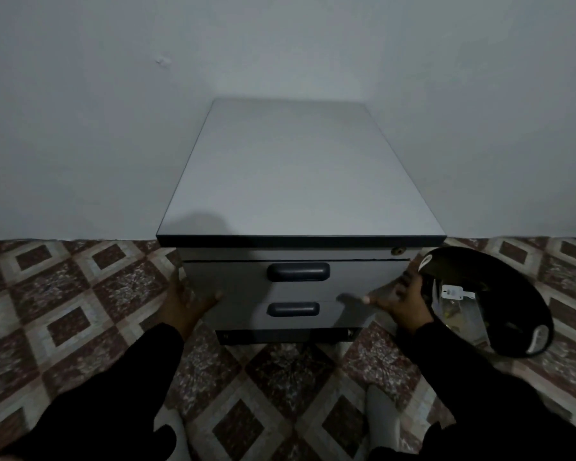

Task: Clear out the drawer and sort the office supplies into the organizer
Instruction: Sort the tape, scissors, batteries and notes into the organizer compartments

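A grey drawer cabinet (293, 181) stands at the centre of the frame against a pale wall (80, 111), on a floor (64, 311) of brown and cream diamond tiles. Its front shows two closed drawers: the upper drawer (233, 277) with a dark handle (298, 271), and the lower drawer (236, 314) with a smaller handle (292, 309). A small round lock (398, 250) sits near the upper right corner of the front.

The left hand (185, 302) grips the cabinet's left front edge, fingers wrapped round the side and thumb on the face. The right hand (401, 302) grips the right edge likewise, its thumb pointing inward across the front.

Just right of the cabinet, touching or nearly touching the right hand, lies a round black bin (499, 304); its contents are dim, only a pale tag and scraps showing. Black sleeves (113, 394) fill the lower corners. The light is poor, and nothing inside the drawers can be seen.
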